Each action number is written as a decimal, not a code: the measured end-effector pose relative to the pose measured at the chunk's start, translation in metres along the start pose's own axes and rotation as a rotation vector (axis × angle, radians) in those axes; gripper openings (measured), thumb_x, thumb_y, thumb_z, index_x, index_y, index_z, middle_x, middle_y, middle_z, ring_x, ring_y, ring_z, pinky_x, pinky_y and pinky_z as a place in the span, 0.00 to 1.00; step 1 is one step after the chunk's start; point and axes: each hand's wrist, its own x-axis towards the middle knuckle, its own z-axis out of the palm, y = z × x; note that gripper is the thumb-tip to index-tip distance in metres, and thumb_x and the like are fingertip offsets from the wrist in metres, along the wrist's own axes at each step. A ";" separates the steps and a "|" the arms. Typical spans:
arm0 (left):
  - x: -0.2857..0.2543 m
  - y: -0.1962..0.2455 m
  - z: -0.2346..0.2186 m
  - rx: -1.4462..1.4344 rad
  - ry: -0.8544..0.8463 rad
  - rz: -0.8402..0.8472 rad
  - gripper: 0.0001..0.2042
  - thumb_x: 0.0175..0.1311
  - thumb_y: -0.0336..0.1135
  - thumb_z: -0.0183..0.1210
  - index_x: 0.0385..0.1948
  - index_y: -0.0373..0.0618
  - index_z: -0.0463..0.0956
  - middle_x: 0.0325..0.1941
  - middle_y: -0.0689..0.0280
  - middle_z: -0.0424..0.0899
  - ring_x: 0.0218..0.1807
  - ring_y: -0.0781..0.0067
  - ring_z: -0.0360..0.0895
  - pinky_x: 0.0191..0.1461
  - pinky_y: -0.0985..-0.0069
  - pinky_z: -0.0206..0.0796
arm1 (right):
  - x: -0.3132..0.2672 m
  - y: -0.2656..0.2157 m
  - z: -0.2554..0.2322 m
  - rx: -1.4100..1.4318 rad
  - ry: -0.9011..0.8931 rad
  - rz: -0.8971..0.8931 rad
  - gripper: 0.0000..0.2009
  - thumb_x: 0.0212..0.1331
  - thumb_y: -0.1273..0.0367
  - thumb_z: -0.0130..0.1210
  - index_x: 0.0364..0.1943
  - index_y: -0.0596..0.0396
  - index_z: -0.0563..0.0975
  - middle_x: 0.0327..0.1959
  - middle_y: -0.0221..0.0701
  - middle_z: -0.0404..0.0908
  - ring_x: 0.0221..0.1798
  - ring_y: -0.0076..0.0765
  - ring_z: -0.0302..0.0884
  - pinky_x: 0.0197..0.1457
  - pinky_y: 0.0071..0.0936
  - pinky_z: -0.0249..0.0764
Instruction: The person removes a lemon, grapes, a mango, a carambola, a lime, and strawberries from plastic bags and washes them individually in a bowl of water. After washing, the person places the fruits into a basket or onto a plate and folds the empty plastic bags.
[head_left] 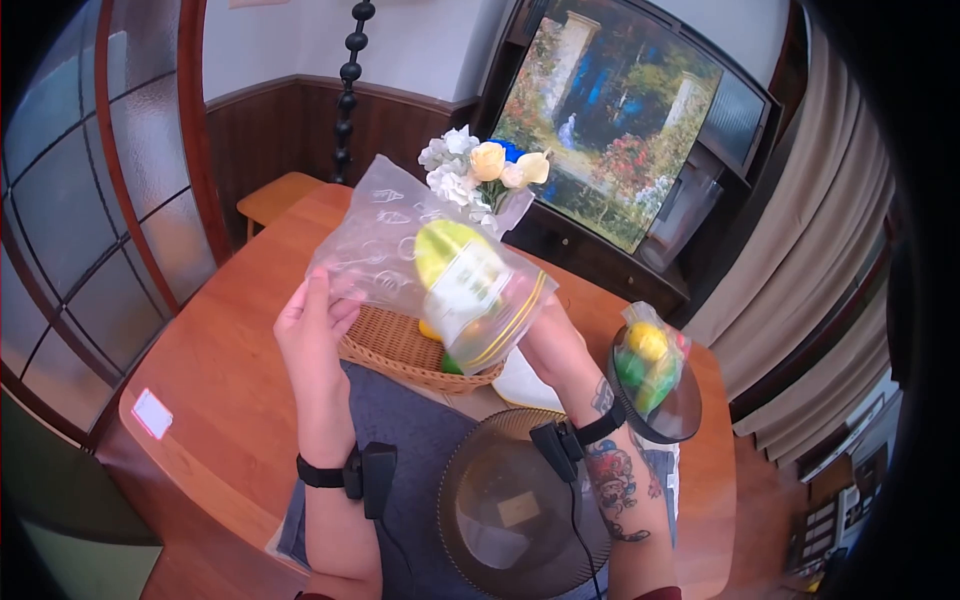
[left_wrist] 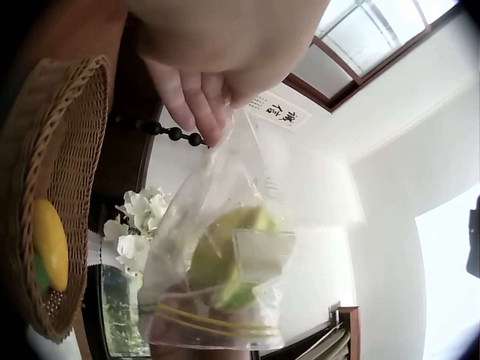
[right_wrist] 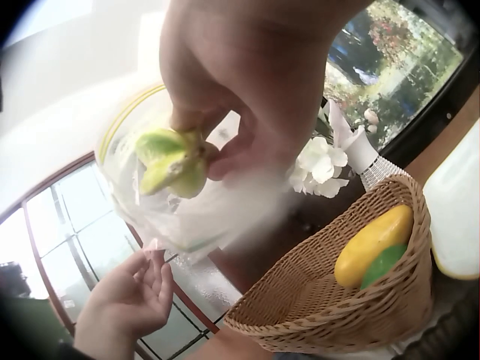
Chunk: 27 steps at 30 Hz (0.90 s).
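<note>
Orange-brown wooden tabletop (head_left: 230,310) below, and at left the left hand (head_left: 312,335) pinches a clear, printed plastic bag's (head_left: 365,240) corner! Brown wicker basket (head_left: 420,375) underneath; inside the bag, a ridged yellow-green star fruit (right_wrist: 171,161), gripped by the right hand (right_wrist: 244,97); far right, a dark glass bowl (head_left: 688,412).

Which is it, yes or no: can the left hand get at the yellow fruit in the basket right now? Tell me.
Probably not yet: the left hand pinches the clear bag. Freed, it likely could, since the yellow fruit lies in the open-topped basket.
</note>
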 end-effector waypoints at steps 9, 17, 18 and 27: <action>0.016 -0.004 -0.029 -0.351 0.227 0.145 0.20 0.71 0.41 0.55 0.59 0.39 0.71 0.58 0.61 0.77 0.59 0.70 0.73 0.64 0.72 0.64 | -0.002 0.000 -0.010 -0.338 -0.102 0.027 0.17 0.71 0.61 0.54 0.54 0.58 0.80 0.39 0.26 0.82 0.35 0.17 0.75 0.41 0.17 0.74; 0.019 -0.003 -0.036 -0.669 0.249 -0.183 0.11 0.75 0.38 0.50 0.49 0.43 0.73 0.52 0.71 0.79 0.57 0.77 0.75 0.62 0.78 0.67 | 0.046 0.038 -0.030 -0.438 0.158 0.042 0.19 0.70 0.63 0.54 0.60 0.59 0.77 0.44 0.31 0.85 0.42 0.22 0.80 0.47 0.22 0.77; 0.017 -0.004 -0.035 -0.668 0.132 -0.227 0.10 0.75 0.38 0.49 0.47 0.45 0.74 0.52 0.73 0.79 0.56 0.79 0.75 0.62 0.79 0.67 | 0.049 0.043 -0.032 -0.435 0.162 0.038 0.19 0.70 0.63 0.54 0.60 0.59 0.77 0.44 0.31 0.85 0.42 0.22 0.80 0.47 0.22 0.77; 0.002 0.002 -0.012 -0.655 0.108 -0.208 0.13 0.74 0.37 0.50 0.53 0.41 0.70 0.55 0.69 0.75 0.57 0.77 0.71 0.65 0.77 0.65 | 0.028 0.047 -0.034 -0.553 -0.080 0.065 0.21 0.73 0.62 0.45 0.64 0.59 0.72 0.59 0.39 0.78 0.58 0.32 0.76 0.61 0.29 0.71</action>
